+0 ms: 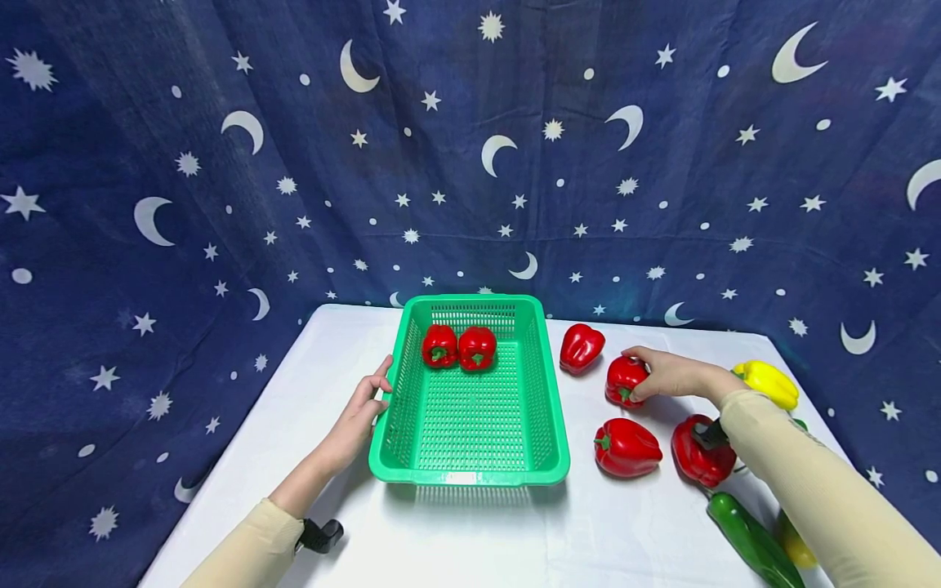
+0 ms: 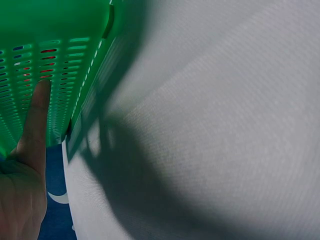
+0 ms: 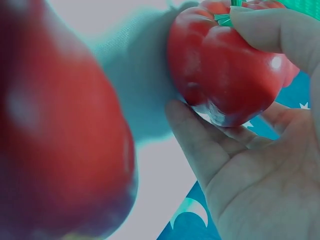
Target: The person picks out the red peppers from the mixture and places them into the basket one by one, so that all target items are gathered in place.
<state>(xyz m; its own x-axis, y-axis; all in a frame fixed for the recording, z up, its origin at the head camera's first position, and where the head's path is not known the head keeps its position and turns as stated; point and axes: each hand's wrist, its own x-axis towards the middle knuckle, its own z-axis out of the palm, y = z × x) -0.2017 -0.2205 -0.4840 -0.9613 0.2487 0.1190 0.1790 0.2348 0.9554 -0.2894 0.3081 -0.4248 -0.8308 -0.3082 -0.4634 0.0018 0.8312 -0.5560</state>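
My right hand (image 1: pixel 672 375) holds a red bell pepper (image 1: pixel 625 380), its thumb by the green stem and its fingers around the far side. The same pepper (image 3: pixel 227 70) shows in the right wrist view. At the left side of a green plastic basket (image 1: pixel 470 478) is my left hand (image 1: pixel 356 420), fingers at the rim. One straight finger (image 2: pixel 37 117) lies against the slotted outer wall in the left wrist view. Two red bell peppers, one on the left (image 1: pixel 439 346) and one on the right (image 1: pixel 477 349), sit side by side at the basket's far end.
More red bell peppers lie right of the basket: one at the back (image 1: pixel 581 348), one nearer (image 1: pixel 627 447), one under my right wrist (image 1: pixel 702 451). A yellow pepper (image 1: pixel 768 385) and a long green pepper (image 1: pixel 753 539) lie farther right. A starry curtain (image 1: pixel 470 163) hangs behind the white table (image 1: pixel 287 392).
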